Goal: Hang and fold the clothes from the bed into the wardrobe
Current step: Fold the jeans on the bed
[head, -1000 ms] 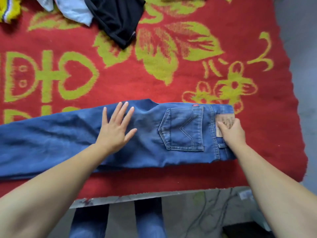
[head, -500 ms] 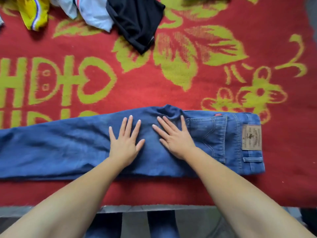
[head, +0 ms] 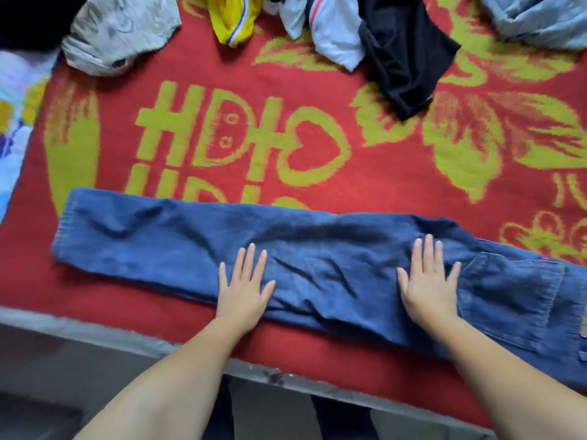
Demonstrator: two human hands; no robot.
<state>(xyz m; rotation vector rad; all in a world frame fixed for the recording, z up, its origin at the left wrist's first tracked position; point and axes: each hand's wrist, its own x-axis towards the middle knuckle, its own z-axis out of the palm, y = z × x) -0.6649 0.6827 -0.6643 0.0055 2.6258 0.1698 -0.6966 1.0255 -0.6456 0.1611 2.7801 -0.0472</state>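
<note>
I have the blue jeans (head: 317, 268) stretched left to right along the near edge of the bed (head: 381, 179). My left hand (head: 244, 287) and right hand (head: 428, 287) press flat on them, fingers spread wide. More clothes (head: 365, 33) lie piled at the far side.

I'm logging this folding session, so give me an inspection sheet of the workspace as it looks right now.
Surface: red blanket with yellow-green motifs covers the bed.
Job's things: blue jeans lie flat, lengthwise along the near edge, creased.
Clutter: grey garment, yellow garment, white garment, black garment, light blue garment at the far side.
Hands: left hand and right hand press flat on the jeans.
Cables: nothing seen.
Surroundings: grey floor below.
</note>
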